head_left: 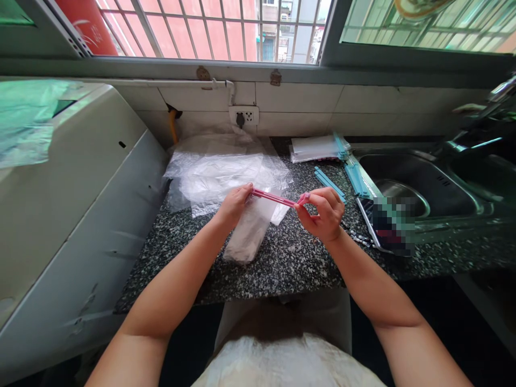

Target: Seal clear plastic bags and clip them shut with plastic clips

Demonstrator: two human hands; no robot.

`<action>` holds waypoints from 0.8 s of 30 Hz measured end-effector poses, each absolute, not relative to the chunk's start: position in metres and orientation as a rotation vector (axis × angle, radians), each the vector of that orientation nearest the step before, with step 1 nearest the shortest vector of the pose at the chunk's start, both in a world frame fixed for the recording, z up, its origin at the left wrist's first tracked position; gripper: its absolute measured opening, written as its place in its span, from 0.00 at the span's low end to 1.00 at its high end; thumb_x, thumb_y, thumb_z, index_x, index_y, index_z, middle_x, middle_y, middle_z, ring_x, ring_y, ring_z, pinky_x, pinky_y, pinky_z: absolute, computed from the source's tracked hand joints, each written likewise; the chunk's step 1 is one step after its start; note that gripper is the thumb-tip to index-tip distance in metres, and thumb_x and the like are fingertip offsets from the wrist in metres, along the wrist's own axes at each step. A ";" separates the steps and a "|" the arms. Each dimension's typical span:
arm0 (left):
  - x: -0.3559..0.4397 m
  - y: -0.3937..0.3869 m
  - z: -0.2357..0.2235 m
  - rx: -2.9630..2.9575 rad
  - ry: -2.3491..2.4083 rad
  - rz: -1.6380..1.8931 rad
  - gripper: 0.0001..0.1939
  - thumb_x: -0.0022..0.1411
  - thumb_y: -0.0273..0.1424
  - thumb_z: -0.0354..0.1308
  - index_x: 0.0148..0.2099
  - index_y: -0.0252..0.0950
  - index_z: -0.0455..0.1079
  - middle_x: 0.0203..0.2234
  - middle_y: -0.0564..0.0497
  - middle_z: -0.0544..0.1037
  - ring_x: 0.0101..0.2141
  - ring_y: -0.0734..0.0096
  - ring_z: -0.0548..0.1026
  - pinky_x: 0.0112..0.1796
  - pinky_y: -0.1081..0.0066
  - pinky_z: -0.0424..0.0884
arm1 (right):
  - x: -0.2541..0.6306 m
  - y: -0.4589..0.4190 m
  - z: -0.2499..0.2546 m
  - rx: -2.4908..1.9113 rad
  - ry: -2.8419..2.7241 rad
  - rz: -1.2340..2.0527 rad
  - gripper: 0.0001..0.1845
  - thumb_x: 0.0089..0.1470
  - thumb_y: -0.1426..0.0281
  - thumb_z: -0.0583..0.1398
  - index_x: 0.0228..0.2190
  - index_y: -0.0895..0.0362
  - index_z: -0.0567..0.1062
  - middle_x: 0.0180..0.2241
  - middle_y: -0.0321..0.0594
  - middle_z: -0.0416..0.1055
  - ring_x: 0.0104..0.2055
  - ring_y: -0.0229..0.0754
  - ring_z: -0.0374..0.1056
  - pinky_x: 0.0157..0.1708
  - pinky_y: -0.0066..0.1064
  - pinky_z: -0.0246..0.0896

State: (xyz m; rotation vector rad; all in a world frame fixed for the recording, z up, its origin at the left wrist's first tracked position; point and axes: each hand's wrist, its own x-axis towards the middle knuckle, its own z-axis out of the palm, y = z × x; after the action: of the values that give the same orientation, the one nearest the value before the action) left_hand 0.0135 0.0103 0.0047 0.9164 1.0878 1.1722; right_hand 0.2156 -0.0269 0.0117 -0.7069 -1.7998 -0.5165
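Observation:
A long, thin pink bag sealing clip spans the gap between my hands, and two parallel bars show along it. My left hand pinches its left end. At the other end, my right hand has thumb and forefinger closed on the clip, with the other fingers curled. Below the clip a long clear plastic bag slants toward me over the counter, with something pale inside. The bag's upper end is near my left fingers; I cannot tell whether they grip it too.
Loose clear plastic bags are heaped behind my left hand. Blue clips and more blue strips lie right, before the sink. A phone rests at the sink's edge. A stack of bags sits by the wall.

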 end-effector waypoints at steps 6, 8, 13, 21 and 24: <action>0.011 0.012 0.005 0.902 1.083 1.152 0.14 0.54 0.34 0.55 0.20 0.35 0.61 0.13 0.57 0.62 0.15 0.80 0.58 0.18 0.77 0.54 | 0.216 -0.025 0.012 -0.679 -1.788 -0.516 0.11 0.48 0.72 0.62 0.35 0.53 0.66 0.27 0.36 0.69 0.29 0.38 0.64 0.29 0.30 0.63; 0.011 0.012 0.006 0.901 1.085 1.168 0.14 0.54 0.33 0.56 0.20 0.35 0.60 0.13 0.57 0.62 0.15 0.80 0.58 0.18 0.77 0.54 | 0.217 -0.025 0.012 -0.674 -1.781 -0.514 0.11 0.49 0.72 0.61 0.35 0.52 0.66 0.28 0.36 0.69 0.30 0.38 0.64 0.30 0.30 0.63; 0.011 0.013 0.008 0.883 1.084 1.204 0.14 0.54 0.33 0.56 0.20 0.35 0.59 0.13 0.58 0.60 0.15 0.81 0.57 0.18 0.78 0.55 | 0.219 -0.022 0.009 -0.699 -1.744 -0.461 0.08 0.50 0.70 0.60 0.33 0.52 0.65 0.28 0.35 0.69 0.30 0.38 0.65 0.30 0.31 0.63; 0.010 0.014 0.008 0.775 1.095 1.235 0.13 0.54 0.33 0.55 0.20 0.35 0.60 0.13 0.58 0.62 0.14 0.81 0.59 0.17 0.79 0.57 | 0.222 -0.019 0.003 -0.831 -1.648 -0.324 0.05 0.53 0.66 0.58 0.29 0.53 0.65 0.28 0.36 0.69 0.25 0.36 0.63 0.24 0.31 0.61; 0.011 0.012 0.011 0.760 1.107 1.207 0.14 0.56 0.33 0.54 0.21 0.36 0.60 0.12 0.58 0.61 0.13 0.80 0.59 0.16 0.78 0.57 | 0.223 -0.018 0.002 -0.845 -1.642 -0.289 0.06 0.53 0.66 0.58 0.28 0.52 0.65 0.28 0.37 0.70 0.24 0.36 0.62 0.24 0.32 0.61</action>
State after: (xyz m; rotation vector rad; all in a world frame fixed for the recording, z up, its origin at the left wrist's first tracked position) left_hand 0.0105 0.0123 0.0111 0.7603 1.1067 1.2073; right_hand 0.2226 -0.0179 0.0017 -0.8451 -1.6418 -0.2893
